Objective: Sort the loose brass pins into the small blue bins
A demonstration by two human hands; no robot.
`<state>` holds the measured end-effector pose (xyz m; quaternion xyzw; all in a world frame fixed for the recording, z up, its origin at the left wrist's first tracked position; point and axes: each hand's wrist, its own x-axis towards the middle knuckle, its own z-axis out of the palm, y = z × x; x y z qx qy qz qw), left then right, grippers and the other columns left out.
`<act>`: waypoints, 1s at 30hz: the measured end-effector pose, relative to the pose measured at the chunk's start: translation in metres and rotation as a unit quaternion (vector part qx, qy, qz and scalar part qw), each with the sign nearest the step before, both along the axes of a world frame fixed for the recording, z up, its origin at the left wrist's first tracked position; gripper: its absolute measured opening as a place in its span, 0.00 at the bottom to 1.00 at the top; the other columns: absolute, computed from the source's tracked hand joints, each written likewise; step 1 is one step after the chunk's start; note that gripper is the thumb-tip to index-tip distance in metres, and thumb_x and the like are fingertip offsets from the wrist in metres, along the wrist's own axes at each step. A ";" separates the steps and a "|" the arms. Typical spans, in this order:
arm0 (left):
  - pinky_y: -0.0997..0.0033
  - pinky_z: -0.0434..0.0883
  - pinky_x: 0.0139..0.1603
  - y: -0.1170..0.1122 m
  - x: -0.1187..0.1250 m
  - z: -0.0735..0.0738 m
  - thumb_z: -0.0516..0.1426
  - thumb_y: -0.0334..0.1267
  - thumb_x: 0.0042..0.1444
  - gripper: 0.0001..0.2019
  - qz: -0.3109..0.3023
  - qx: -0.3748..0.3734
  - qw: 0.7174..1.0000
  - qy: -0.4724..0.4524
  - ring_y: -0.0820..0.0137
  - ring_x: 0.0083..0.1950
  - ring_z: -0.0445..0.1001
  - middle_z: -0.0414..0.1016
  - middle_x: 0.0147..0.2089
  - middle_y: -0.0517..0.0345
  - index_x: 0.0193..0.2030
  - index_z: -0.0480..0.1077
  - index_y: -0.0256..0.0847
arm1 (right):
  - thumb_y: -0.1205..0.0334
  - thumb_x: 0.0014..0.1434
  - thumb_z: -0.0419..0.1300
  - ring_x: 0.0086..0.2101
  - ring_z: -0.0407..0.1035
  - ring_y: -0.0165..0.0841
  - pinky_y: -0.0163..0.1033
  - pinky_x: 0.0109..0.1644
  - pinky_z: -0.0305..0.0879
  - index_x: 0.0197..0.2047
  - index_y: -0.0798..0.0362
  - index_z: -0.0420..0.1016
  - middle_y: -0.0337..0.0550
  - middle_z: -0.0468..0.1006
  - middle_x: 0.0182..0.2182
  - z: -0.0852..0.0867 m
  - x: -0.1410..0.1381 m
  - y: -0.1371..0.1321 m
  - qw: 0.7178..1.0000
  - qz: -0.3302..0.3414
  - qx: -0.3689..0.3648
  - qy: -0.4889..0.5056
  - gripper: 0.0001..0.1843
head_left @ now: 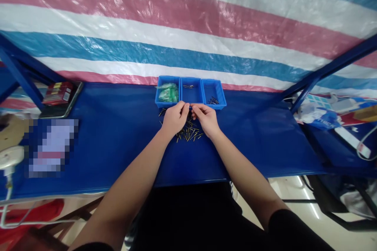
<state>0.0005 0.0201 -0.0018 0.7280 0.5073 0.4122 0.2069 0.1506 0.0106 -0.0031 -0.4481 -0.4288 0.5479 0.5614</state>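
Observation:
My left hand and my right hand meet over a loose pile of small dark and brass pins on the blue table. The fingertips of both hands pinch together around a small pin between them; the pin itself is too small to make out. Just beyond the hands stand three joined blue bins: the left bin holds green plastic bags, the middle bin holds a few pins, the right bin holds several dark pins.
A red box lies on a dark tablet at the far left. A white device sits at the left edge. Blue frame struts rise on both sides. A white power strip and clutter lie on the right.

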 end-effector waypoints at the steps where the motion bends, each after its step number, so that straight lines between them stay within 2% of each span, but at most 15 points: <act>1: 0.71 0.60 0.33 0.000 0.000 0.001 0.47 0.49 0.71 0.20 0.001 -0.006 1.000 0.000 0.73 0.27 0.67 0.69 0.26 0.59 0.34 0.67 0.39 | 0.48 0.52 0.71 0.28 0.69 0.23 0.30 0.31 0.68 0.42 0.56 0.82 0.39 0.78 0.29 0.001 0.000 0.000 1.000 -0.007 -0.002 0.011 0.21; 3: 0.71 0.60 0.34 0.000 -0.001 0.002 0.47 0.49 0.71 0.20 0.004 -0.016 1.000 -0.004 0.73 0.29 0.68 0.71 0.27 0.58 0.35 0.68 0.39 | 0.49 0.51 0.71 0.27 0.70 0.23 0.31 0.30 0.68 0.42 0.57 0.82 0.39 0.78 0.29 0.002 0.001 0.001 0.998 -0.047 -0.010 0.038 0.21; 6: 0.71 0.59 0.33 0.000 -0.002 0.003 0.46 0.49 0.71 0.20 0.011 -0.022 1.000 -0.009 0.73 0.28 0.68 0.71 0.28 0.58 0.34 0.68 0.40 | 0.50 0.51 0.71 0.27 0.71 0.24 0.31 0.27 0.68 0.43 0.58 0.79 0.41 0.80 0.31 0.005 0.006 0.004 0.987 -0.148 -0.018 0.063 0.22; 10: 0.71 0.58 0.32 -0.001 -0.002 0.005 0.47 0.49 0.71 0.20 0.006 -0.020 1.000 -0.009 0.74 0.25 0.64 0.65 0.23 0.61 0.30 0.64 0.40 | 0.50 0.53 0.68 0.28 0.75 0.27 0.31 0.25 0.69 0.47 0.59 0.76 0.46 0.82 0.36 0.008 0.014 0.008 0.970 -0.234 -0.024 0.069 0.24; 13: 0.72 0.57 0.31 -0.002 0.000 0.006 0.48 0.49 0.70 0.20 -0.002 -0.017 1.000 -0.005 0.75 0.24 0.62 0.62 0.22 0.62 0.29 0.61 0.40 | 0.51 0.53 0.67 0.31 0.78 0.30 0.31 0.25 0.69 0.50 0.59 0.74 0.50 0.83 0.42 0.009 0.016 0.008 0.965 -0.249 -0.028 0.081 0.26; 17: 0.72 0.57 0.31 -0.003 0.000 0.006 0.48 0.49 0.70 0.20 0.004 -0.011 1.000 -0.002 0.75 0.24 0.62 0.62 0.22 0.62 0.29 0.61 0.40 | 0.51 0.54 0.67 0.33 0.80 0.32 0.31 0.24 0.70 0.54 0.59 0.72 0.54 0.81 0.48 0.010 0.015 0.006 0.969 -0.232 -0.026 0.077 0.29; 21: 0.72 0.57 0.31 -0.002 -0.001 0.005 0.48 0.49 0.70 0.20 0.010 -0.008 1.000 -0.001 0.75 0.24 0.62 0.63 0.22 0.62 0.29 0.63 0.40 | 0.50 0.55 0.65 0.32 0.80 0.32 0.31 0.24 0.70 0.52 0.58 0.72 0.53 0.81 0.47 0.009 0.014 0.006 0.973 -0.221 -0.027 0.057 0.26; 26: 0.72 0.58 0.32 -0.002 -0.001 0.006 0.48 0.49 0.70 0.20 0.012 -0.016 1.000 0.004 0.75 0.25 0.62 0.63 0.22 0.62 0.29 0.63 0.40 | 0.51 0.59 0.60 0.27 0.74 0.27 0.31 0.24 0.65 0.47 0.57 0.74 0.48 0.82 0.40 0.011 0.019 0.007 0.969 -0.242 0.028 -0.036 0.19; 28: 0.72 0.57 0.31 -0.002 -0.001 0.007 0.48 0.49 0.70 0.20 0.013 -0.016 1.000 0.006 0.75 0.24 0.61 0.62 0.22 0.62 0.28 0.62 0.40 | 0.52 0.62 0.57 0.29 0.73 0.27 0.33 0.30 0.68 0.46 0.56 0.75 0.46 0.81 0.39 0.014 0.028 0.007 0.953 -0.275 0.060 -0.112 0.17; 30: 0.72 0.57 0.31 -0.002 -0.002 0.007 0.48 0.48 0.70 0.20 0.014 -0.014 1.000 0.006 0.75 0.24 0.61 0.61 0.22 0.62 0.28 0.61 0.40 | 0.54 0.63 0.55 0.35 0.74 0.30 0.38 0.42 0.72 0.46 0.55 0.78 0.47 0.81 0.40 0.017 0.042 0.009 0.916 -0.324 0.085 -0.220 0.16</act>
